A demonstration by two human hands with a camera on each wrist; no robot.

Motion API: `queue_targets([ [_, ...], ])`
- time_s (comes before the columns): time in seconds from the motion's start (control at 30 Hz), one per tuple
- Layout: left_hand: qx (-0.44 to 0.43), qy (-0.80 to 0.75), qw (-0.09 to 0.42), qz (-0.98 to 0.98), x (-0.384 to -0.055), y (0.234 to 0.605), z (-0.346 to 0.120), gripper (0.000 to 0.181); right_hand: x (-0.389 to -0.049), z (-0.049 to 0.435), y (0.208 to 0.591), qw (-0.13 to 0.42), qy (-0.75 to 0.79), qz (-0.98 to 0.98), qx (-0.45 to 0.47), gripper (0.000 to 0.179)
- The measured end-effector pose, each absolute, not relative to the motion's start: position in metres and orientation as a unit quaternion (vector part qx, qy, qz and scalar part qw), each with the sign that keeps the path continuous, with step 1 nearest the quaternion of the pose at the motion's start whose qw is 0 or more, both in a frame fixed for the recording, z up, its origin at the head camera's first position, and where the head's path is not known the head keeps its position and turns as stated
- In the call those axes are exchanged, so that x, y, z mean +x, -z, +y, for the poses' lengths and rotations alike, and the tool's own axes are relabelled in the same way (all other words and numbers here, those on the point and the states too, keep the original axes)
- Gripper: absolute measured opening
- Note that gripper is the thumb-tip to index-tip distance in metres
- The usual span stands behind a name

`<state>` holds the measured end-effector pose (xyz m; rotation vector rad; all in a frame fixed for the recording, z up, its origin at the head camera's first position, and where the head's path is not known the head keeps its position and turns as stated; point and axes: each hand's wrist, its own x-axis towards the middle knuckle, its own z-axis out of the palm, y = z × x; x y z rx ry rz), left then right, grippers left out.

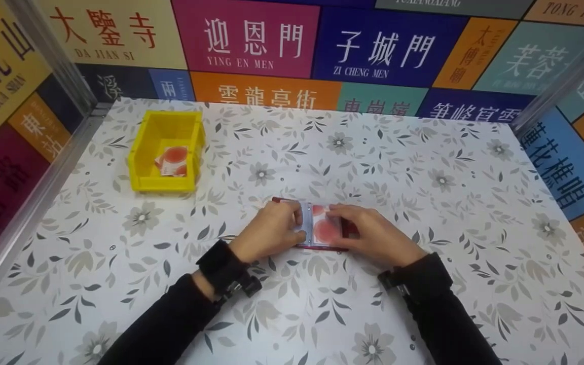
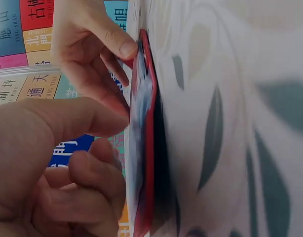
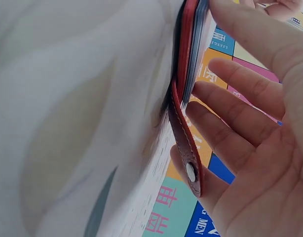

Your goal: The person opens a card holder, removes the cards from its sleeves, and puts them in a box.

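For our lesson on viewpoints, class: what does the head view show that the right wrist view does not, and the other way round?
Only the head view shows the yellow bin with red-and-white cards inside and the black sleeves.

Only the right wrist view shows the silver snap on a strap and the layered page edges of the red booklet.

Both show the booklet itself, the right hand, some of the left hand, the floral table covering and the lettered wall.

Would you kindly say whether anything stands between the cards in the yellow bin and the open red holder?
Yes: a wall of the yellow bin, then the left hand, partly covering the red holder.
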<state>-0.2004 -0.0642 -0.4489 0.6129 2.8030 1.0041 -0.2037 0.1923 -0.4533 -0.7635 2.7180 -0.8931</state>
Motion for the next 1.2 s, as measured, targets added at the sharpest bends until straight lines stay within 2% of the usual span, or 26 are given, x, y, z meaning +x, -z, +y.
queue_targets([
  [0.13,0.202,-0.373,0.074,0.903,-0.203,0.453,-0.056,0.016,-0.204,0.192,0.453,0.089,0.299,0.914,-0.258,0.061],
  [0.33,0.166,-0.418,0.079,0.890,-0.211,0.470,-0.050,0.014,-0.204,0.191,0.454,0.092,0.300,0.913,-0.260,0.063],
  [0.83,0.088,-0.510,0.151,0.842,-0.204,0.458,-0.045,0.017,-0.204,0.192,0.455,0.084,0.287,0.914,-0.273,0.061],
  [1.13,0.088,-0.516,0.139,0.840,-0.203,0.459,-0.044,0.017,-0.205,0.191,0.455,0.089,0.284,0.915,-0.273,0.061],
  [1.2,0.095,-0.512,0.134,0.843,-0.204,0.460,-0.044,0.021,-0.204,0.191,0.454,0.089,0.282,0.916,-0.272,0.061],
])
